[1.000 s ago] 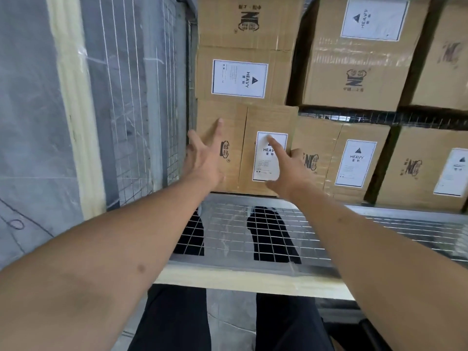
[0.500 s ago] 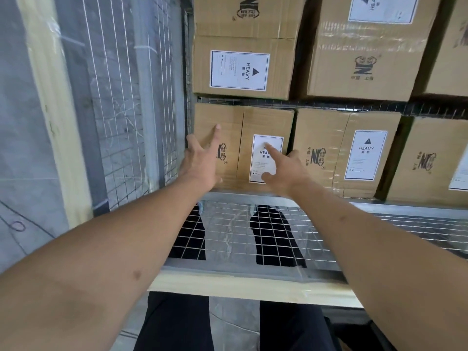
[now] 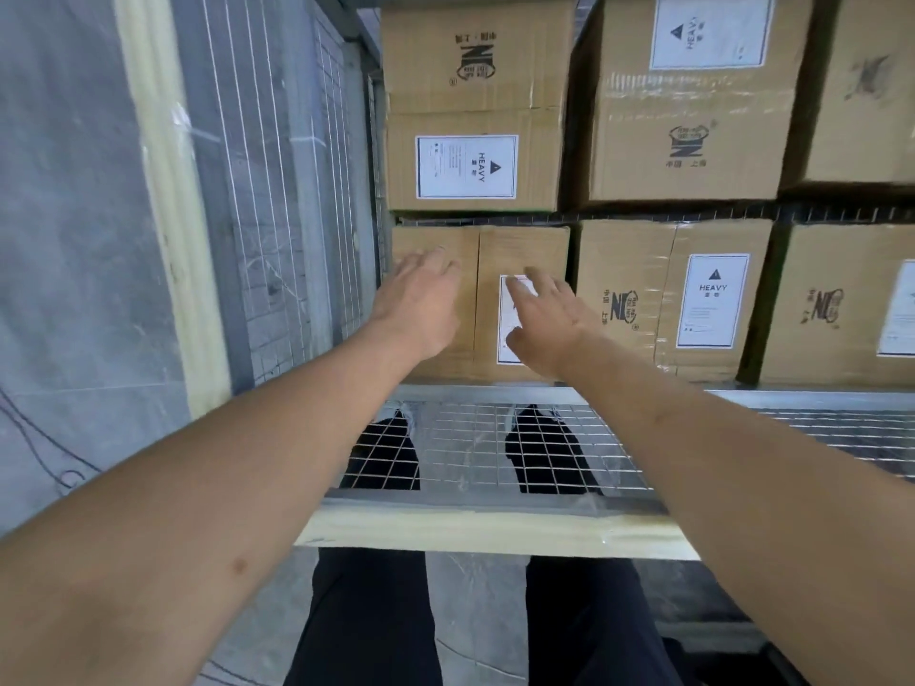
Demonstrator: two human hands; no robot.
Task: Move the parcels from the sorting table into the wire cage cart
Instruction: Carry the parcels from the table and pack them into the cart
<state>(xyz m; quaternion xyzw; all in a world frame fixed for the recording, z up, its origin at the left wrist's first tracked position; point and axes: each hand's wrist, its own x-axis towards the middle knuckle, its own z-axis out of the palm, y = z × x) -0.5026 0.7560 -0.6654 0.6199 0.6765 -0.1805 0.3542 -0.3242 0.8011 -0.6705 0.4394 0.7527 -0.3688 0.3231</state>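
Both hands, left hand (image 3: 421, 302) and right hand (image 3: 549, 321), fingers straight, holding nothing, on parcel (image 3: 487, 255) at 12 o'clock; seat it squarely by pushing evenly.

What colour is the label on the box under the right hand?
White with a dark border, on the brown cardboard box; the right hand partly covers it. Head view.

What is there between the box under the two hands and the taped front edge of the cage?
In the head view, only bare wire mesh floor lies between the box and the taped front edge. The person's shoes show through it.
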